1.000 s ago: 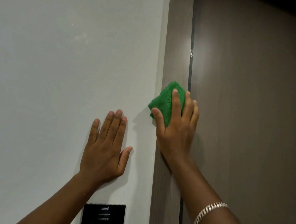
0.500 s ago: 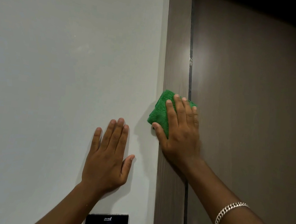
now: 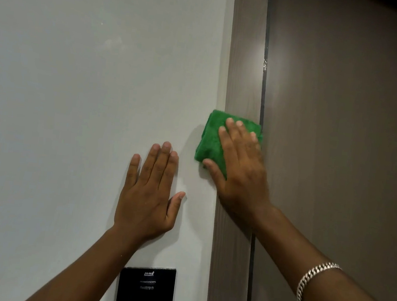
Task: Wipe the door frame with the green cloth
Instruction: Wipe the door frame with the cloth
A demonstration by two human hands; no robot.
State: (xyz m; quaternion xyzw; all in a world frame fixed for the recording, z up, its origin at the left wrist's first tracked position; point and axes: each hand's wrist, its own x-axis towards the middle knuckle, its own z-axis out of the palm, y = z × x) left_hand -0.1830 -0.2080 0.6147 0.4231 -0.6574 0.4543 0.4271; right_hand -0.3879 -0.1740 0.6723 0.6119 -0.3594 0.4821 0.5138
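Fluffy green cloth [image 3: 211, 142], matt wood-grain door frame [image 3: 245, 70], smooth matt wall [image 3: 90, 79], glossy black panel [image 3: 145, 291], metal chain bracelet [image 3: 313, 280]

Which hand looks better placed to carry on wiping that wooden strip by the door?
The right hand: it already presses the green cloth flat on the door frame. The left hand lies open on the wall, holding nothing.

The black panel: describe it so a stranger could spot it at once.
Start at the pale wall left of the brown door frame. Follow the left hand, flat on that wall, down along its forearm to the picture's bottom edge. The black panel sits there, the only dark, glossy rectangle on the wall, with small white lettering.
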